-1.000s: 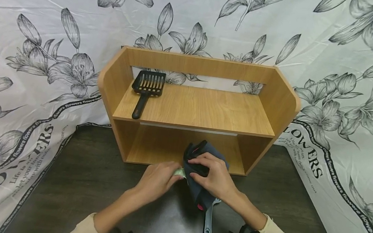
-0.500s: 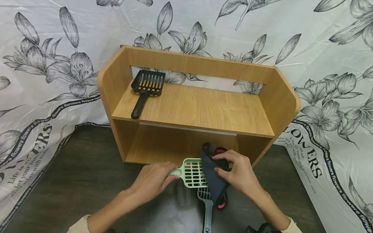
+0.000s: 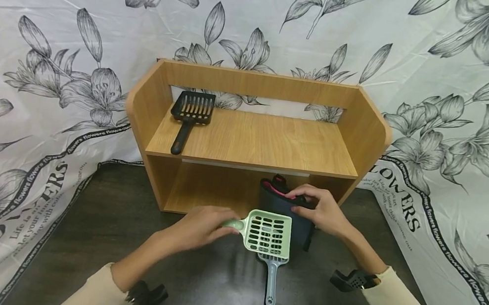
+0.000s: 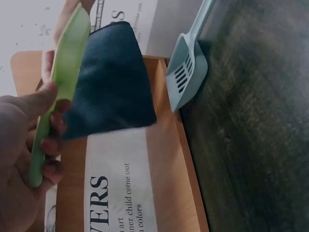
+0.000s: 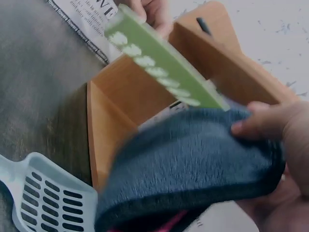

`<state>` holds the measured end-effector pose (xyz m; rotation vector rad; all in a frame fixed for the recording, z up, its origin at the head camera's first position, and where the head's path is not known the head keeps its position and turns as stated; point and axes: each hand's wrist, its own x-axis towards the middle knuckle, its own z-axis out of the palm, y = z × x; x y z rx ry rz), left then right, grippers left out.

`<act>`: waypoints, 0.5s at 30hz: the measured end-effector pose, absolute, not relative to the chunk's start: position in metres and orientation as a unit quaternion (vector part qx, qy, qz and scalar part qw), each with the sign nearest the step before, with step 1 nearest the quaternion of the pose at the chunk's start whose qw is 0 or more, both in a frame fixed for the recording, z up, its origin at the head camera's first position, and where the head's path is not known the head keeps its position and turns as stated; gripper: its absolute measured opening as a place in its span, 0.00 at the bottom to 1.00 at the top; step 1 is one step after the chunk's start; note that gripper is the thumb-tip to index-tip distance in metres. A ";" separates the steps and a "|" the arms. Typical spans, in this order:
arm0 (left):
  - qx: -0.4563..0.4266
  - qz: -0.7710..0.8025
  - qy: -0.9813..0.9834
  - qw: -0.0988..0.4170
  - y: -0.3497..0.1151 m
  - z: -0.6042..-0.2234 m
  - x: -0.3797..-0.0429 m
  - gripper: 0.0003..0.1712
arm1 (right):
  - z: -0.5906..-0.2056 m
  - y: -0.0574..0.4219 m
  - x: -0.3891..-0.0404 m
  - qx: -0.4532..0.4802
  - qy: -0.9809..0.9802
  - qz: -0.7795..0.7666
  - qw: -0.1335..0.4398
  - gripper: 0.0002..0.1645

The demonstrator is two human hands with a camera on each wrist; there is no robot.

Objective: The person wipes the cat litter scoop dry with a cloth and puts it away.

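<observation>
My left hand (image 3: 201,228) grips the handle of a light green litter scoop (image 3: 281,236), its slotted head pointing right. The left wrist view shows the fingers wrapped round the green handle. With thumb and fingers, my right hand (image 3: 324,211) pinches the upper right edge of a dark blue fabric pouch (image 3: 300,232), which has black edging and pink inside. The green scoop's head overlaps the pouch's lower front in the head view. A grey-blue litter scoop (image 3: 272,284) lies on the dark table below them, its head partly hidden behind the green one.
A wooden two-tier shelf (image 3: 248,163) stands at the back of the table (image 3: 95,256). On its upper tier, at the left, lies a black litter scoop (image 3: 192,109). Behind hangs a white floral-printed cloth (image 3: 438,53).
The green scoop has come out from behind the pouch and into full view. My right hand has moved right with the pouch, which has turned to show its broad side.
</observation>
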<state>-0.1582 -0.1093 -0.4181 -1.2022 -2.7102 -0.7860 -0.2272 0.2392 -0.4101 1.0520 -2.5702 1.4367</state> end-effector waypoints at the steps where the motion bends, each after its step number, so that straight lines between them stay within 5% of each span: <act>1: -0.399 -0.259 -0.879 0.032 -0.108 -0.418 -0.161 0.13 | -0.412 0.236 -0.231 0.345 -0.814 0.467 -0.003 0.19; 9: -0.426 -0.279 -0.861 -0.011 -0.100 -0.414 -0.175 0.12 | -0.420 0.218 -0.257 0.404 -0.729 0.539 -0.119 0.17; 15: -0.422 -0.269 -0.865 -0.025 -0.103 -0.415 -0.179 0.13 | -0.422 0.225 -0.259 0.411 -0.715 0.544 -0.154 0.16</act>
